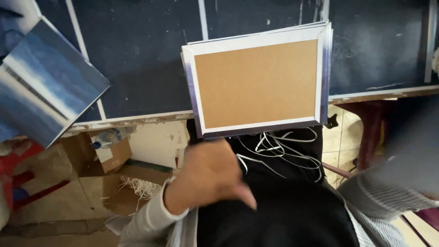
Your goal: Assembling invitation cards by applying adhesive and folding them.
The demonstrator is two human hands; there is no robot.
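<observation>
A stack of flat boards (256,82), each with a brown cardboard face and a white and blue wrapped border, lies on the dark blue table (137,55) and overhangs its near edge. My left hand (206,176) is just below the stack's near left corner, back of the hand up and thumb sticking out to the right. Its fingers point towards the stack and are hidden, so contact is unclear. My right arm shows only as a blurred grey striped sleeve (384,192) at the right; that hand is out of the frame.
Blue printed sheets (41,77) hang off the table's left side. Thin white paper strips (279,146) lie on my dark lap. Below the table sit cardboard boxes (114,158) with a plastic bottle (107,136), a red stool (13,178), and a dark red furniture leg (370,132).
</observation>
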